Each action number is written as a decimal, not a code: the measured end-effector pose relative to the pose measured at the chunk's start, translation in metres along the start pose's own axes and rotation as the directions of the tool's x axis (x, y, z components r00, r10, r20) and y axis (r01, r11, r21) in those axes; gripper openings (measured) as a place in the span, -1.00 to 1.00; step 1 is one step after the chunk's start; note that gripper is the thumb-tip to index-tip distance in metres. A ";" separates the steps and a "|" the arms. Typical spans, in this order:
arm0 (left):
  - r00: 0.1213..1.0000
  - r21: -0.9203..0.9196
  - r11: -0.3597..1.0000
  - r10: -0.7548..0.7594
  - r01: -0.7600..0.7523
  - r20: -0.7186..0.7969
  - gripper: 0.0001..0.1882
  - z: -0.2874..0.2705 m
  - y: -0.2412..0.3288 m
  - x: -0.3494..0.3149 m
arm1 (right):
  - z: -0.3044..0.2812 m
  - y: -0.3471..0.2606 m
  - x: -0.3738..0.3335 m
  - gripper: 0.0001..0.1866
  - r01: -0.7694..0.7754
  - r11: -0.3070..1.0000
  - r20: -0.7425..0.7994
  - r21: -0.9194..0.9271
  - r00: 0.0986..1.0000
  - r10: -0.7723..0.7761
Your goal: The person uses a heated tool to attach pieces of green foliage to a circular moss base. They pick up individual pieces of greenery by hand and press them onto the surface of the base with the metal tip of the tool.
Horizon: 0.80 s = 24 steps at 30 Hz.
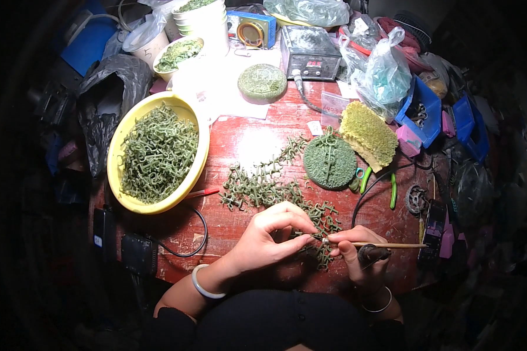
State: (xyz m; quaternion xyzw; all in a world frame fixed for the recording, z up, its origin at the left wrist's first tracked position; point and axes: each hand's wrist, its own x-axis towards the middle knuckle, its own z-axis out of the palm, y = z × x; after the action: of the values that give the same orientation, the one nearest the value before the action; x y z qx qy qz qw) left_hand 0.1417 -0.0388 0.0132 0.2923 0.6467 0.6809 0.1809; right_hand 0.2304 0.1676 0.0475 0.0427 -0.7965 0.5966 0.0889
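Note:
My left hand (275, 234), a pale bangle on its wrist, is closed in a pinch. A small dark green piece seems to sit at its fingertips, partly hidden. Close beside it, my right hand (363, 251) is closed around a thin wooden stick (401, 245) that points right. A black part (372, 255) also shows at that hand; whether it belongs to the stick I cannot tell. Beyond both hands lies a loose spread of small branched green pieces (263, 187). A round green textured disc (328, 167) lies farther off, with a green piece on top.
At left stands a yellow basin (202, 158) heaped with green pieces. A red pen (204, 192) lies beside it. A yellow-green sponge-like block (370, 136), a corded box with a display (311, 58), blue bins (423, 111) and plastic bags (386, 73) stand toward the back right.

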 end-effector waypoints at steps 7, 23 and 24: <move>1.000 0.035 0.999 -0.007 0.007 -0.001 -0.85 -0.001 0.000 0.000 | 0.002 0.000 0.000 -0.89 -0.015 0.999 -0.014 0.049 1.000 0.015; 1.000 0.043 0.999 -0.004 0.004 -0.013 -0.85 -0.001 -0.001 0.000 | 0.002 0.002 0.000 -0.90 0.013 0.999 -0.020 -0.044 1.000 -0.014; 1.000 0.042 0.999 -0.004 0.004 -0.012 -0.85 -0.001 -0.001 0.000 | 0.002 0.002 0.000 -0.90 0.013 0.999 -0.021 -0.044 1.000 -0.014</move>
State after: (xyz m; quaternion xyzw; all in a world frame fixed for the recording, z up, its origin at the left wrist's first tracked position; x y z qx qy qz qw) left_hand 0.1409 -0.0392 0.0121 0.2907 0.6625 0.6685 0.1722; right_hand 0.2300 0.1663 0.0455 0.0398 -0.8082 0.5786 0.1021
